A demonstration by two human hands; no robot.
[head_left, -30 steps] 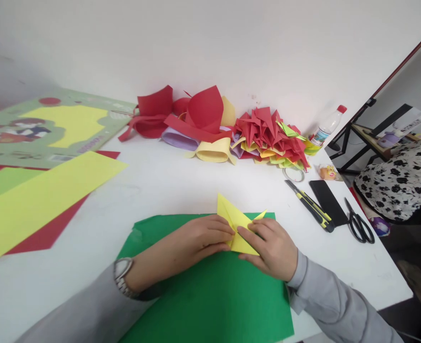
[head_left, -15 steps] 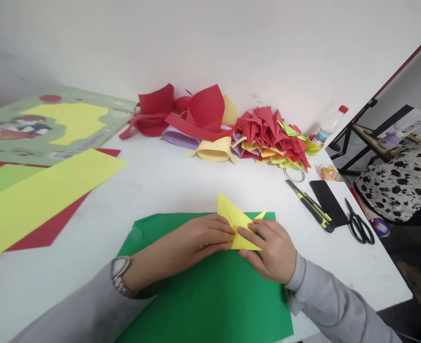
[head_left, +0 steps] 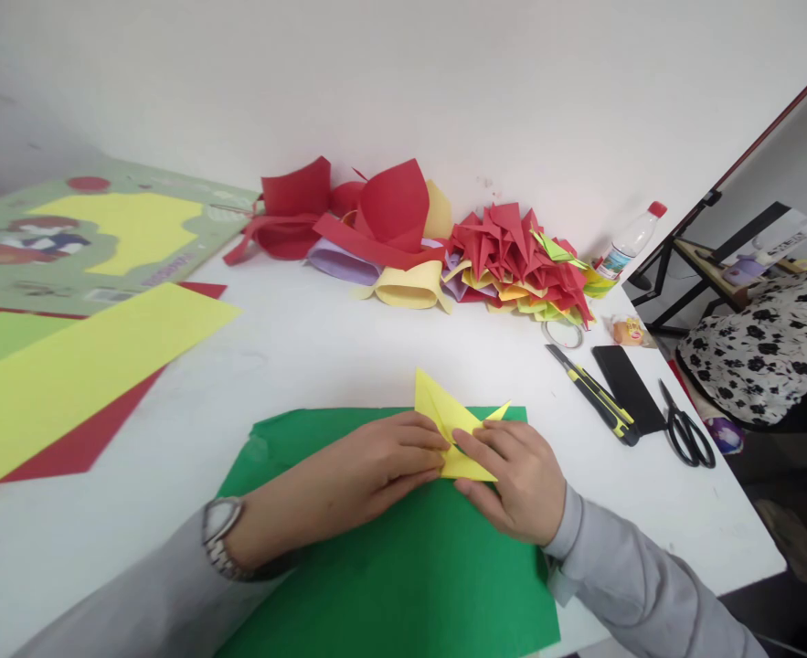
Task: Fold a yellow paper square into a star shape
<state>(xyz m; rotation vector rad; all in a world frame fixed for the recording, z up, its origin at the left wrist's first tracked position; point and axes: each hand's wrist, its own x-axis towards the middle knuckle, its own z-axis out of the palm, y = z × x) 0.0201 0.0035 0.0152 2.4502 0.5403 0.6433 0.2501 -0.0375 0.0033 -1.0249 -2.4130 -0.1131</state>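
A piece of yellow paper [head_left: 468,464], folded into pointed flaps, lies over the upper part of a green sheet [head_left: 403,576]. My left hand [head_left: 393,461] is closed on its left side, fingertips pressed to the paper near the middle crease. From the right, my right hand [head_left: 519,475] grips the same paper, its index finger lying across the folds and its thumb at the lower edge. One tall point sticks up at the upper left and a smaller one shows above my right fingers. The fingers hide part of the folds.
Red folded paper pieces [head_left: 503,238] are heaped at the back, beside curled paper shapes [head_left: 393,210]. A utility knife [head_left: 595,397], a black flat object [head_left: 628,388] and scissors [head_left: 685,434] lie to the right. Long yellow paper [head_left: 101,366] is at left. A bottle [head_left: 629,242] leans behind.
The view has shifted slightly, so the surroundings sit a little further left. Both hands stay on the yellow paper, with its folded shape about the same.
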